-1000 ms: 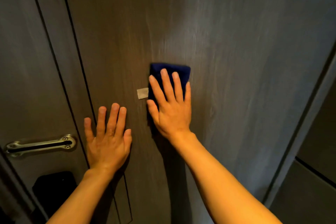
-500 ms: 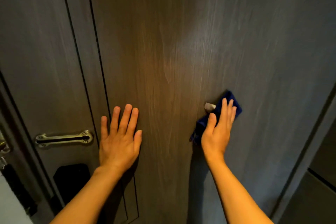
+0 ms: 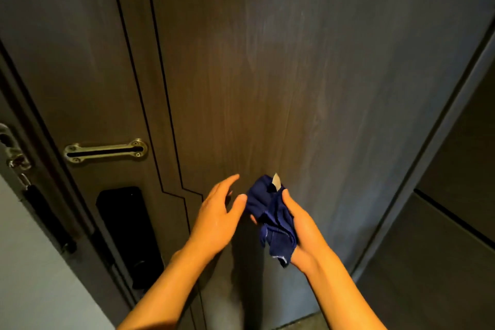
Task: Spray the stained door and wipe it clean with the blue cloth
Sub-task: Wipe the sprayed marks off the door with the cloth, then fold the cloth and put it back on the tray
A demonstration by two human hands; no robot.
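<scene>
The dark wood-grain door (image 3: pixel 281 75) fills the view, with thin black inlay lines down its left part. The blue cloth (image 3: pixel 270 217), crumpled and with a small pale tag at its top, is off the door surface, and my right hand (image 3: pixel 302 233) grips it from the right. My left hand (image 3: pixel 217 214) is open just left of the cloth, fingers spread, thumb tip close to or touching the fabric. No spray bottle is in view.
A metal slotted plate (image 3: pixel 105 151) and a black lock panel (image 3: pixel 128 233) sit on the door's left side. A door chain and latch (image 3: pixel 16 158) hang at the left frame. A grey frame edge (image 3: pixel 434 142) and dark wall panel (image 3: pixel 455 222) stand at right.
My right hand lifted the cloth off the door and bunched it up lower down. My left hand left the door surface and moved right toward the cloth.
</scene>
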